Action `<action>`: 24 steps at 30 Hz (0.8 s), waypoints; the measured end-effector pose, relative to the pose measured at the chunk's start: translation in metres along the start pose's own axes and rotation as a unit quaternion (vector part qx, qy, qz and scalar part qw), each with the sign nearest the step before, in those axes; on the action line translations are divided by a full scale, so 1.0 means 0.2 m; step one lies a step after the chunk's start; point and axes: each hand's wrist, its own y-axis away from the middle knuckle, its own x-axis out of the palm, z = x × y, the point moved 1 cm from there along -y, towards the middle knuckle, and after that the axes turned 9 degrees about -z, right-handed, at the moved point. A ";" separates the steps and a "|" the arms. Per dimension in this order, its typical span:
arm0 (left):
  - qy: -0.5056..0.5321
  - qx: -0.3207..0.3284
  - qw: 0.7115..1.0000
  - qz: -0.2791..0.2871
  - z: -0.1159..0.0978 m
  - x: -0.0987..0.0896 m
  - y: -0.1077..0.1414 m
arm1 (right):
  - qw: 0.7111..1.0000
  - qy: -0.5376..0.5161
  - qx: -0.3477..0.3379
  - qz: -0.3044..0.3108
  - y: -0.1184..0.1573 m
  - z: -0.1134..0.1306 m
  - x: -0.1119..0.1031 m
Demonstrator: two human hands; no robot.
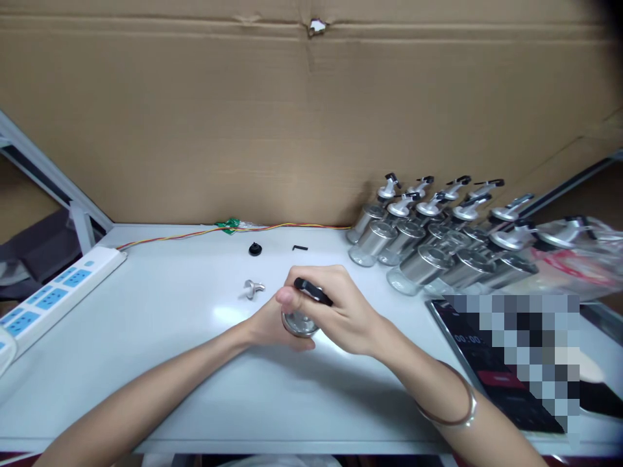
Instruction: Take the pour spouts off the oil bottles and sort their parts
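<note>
Over the middle of the white table, my left hand (272, 322) is wrapped round a glass and metal bottle (300, 324), seen from above. My right hand (335, 305) closes on the bottle's top, its thumb beside a black spout lever (313, 292). Most of the bottle is hidden by both hands. Beyond my left hand a small silver spout piece (253, 288) lies on the table. Farther back are a round black cap (255, 249) and a short black L-shaped piece (300, 247).
Several glass and metal bottles (423, 259) with spouts crowd the back right, beside a clear plastic bag (579, 266). A tablet (491, 363) lies at the right. A power strip (58, 298) is at the left. Thin wires (195, 233) run along the cardboard wall (219, 130).
</note>
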 end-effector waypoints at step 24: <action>0.119 -0.018 0.993 -0.015 0.04 0.03 0.01 | 0.948 0.312 0.000 0.065 0.07 0.08 -0.23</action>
